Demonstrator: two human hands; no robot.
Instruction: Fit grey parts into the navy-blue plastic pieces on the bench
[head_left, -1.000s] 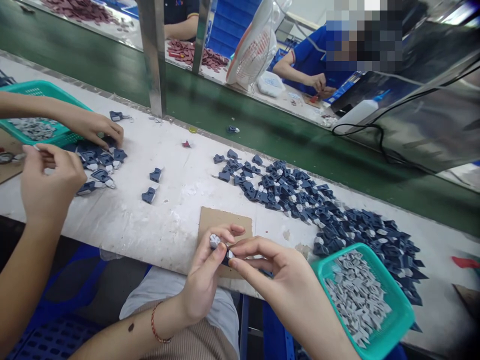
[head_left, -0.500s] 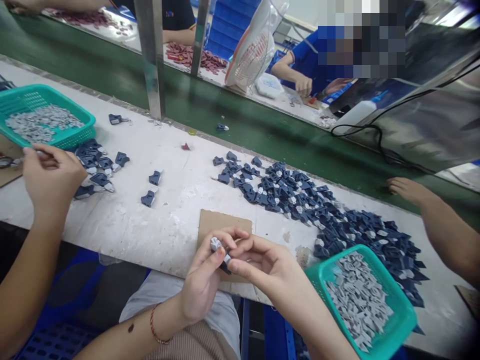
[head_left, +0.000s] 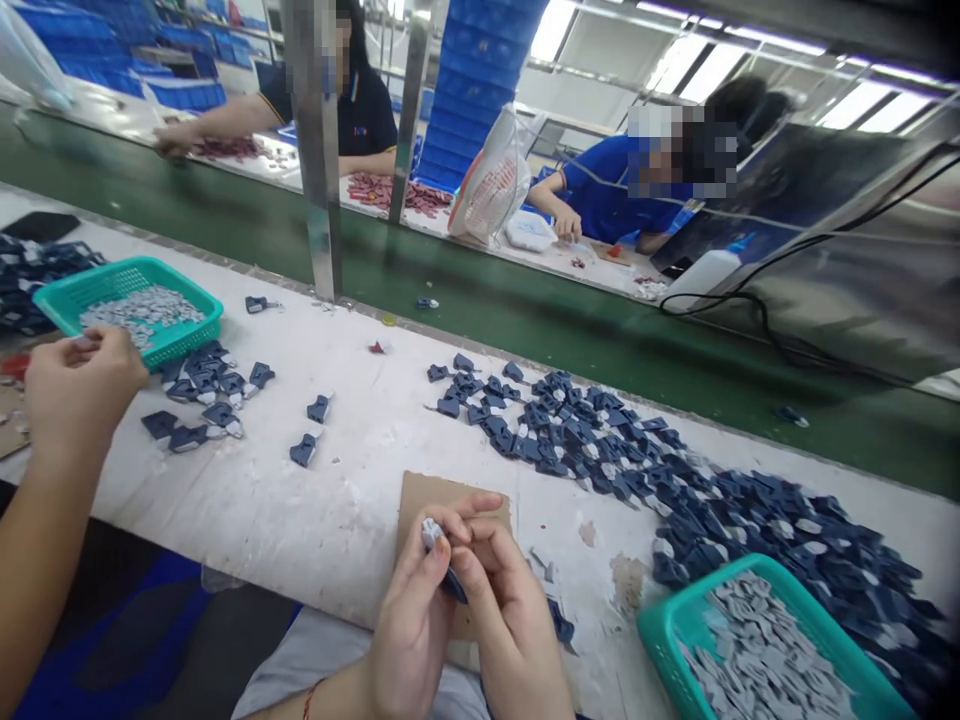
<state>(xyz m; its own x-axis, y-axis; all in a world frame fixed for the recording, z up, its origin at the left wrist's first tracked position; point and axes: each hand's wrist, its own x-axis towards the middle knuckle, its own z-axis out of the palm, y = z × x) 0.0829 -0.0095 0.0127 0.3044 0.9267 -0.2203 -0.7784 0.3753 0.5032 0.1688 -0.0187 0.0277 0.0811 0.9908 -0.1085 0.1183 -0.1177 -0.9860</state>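
In front of me, my left hand (head_left: 411, 610) pinches a small navy plastic part with a light grey piece (head_left: 431, 532) at its upper end. My right hand (head_left: 514, 615) is pressed against the same part, its thumb and fingertips at the navy lower end (head_left: 454, 586). Fingers cover most of it, so the exact kind does not show. Both hands are above a brown cardboard sheet (head_left: 429, 490) on the white table. Beside my right hand lie a loose navy part (head_left: 560, 622) and grey scraps.
A green basket (head_left: 656, 630) of grey pieces stands at right, beside a large pile of navy parts (head_left: 720, 500). Another green basket (head_left: 214, 325) is at left, near a co-worker's hand (head_left: 82, 400). A metal post (head_left: 322, 220) rises by the green conveyor belt (head_left: 525, 325).
The view has tilted up, so the table sits lower. My right fingers have drawn in closer around the part. A co-worker's arm at the right has left the view.
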